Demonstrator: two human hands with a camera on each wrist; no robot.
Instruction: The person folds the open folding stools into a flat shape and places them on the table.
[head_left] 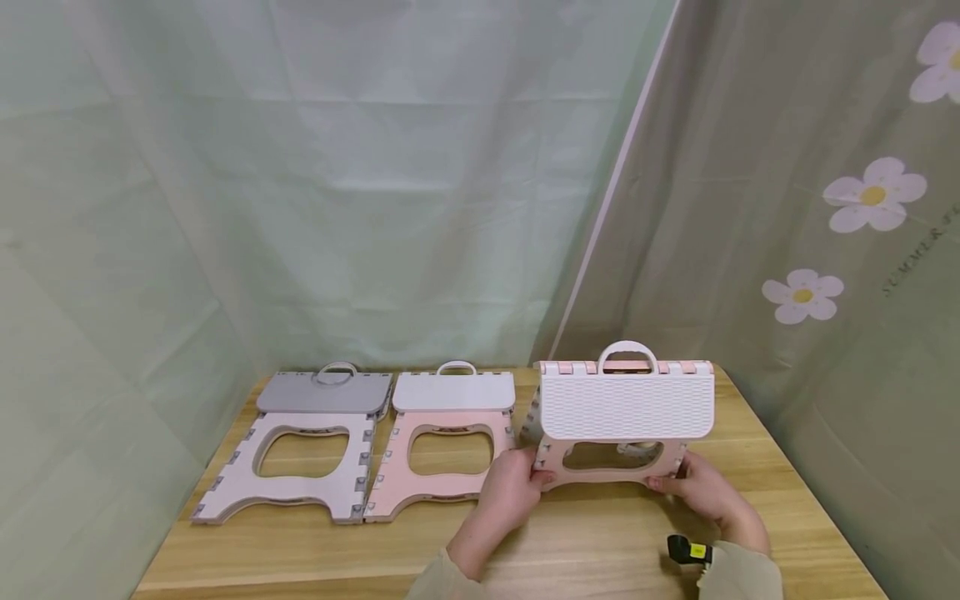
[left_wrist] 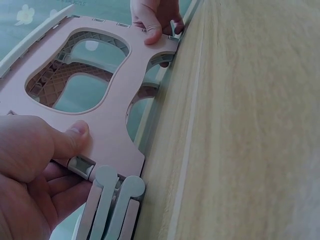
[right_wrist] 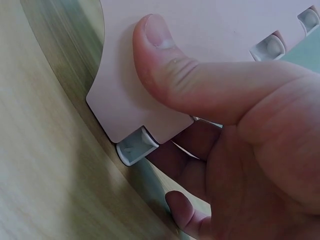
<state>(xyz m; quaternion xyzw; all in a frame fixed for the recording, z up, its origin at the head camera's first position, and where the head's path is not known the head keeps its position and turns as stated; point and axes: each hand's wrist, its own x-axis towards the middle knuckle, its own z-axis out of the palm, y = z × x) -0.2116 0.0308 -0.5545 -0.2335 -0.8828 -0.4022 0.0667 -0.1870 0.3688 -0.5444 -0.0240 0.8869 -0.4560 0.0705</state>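
Observation:
Both hands hold a pink-and-white folding step stool at the right of the table. Its textured white seat panel faces me, with a white carry handle on top and a pink leg panel below. My left hand grips the leg panel's lower left edge, thumb in front and fingers behind. On the opposite edge, my right hand has its thumb pressed flat on the pink leg panel, fingers behind it. In the left wrist view, grey-white hinge ends show close together beside the left fingers.
To the left, a grey-and-white folding stool and a second pink-and-white one lie flat side by side on the wooden table. Curtains hang behind and at both sides. A black strap with a yellow label sits at my right wrist.

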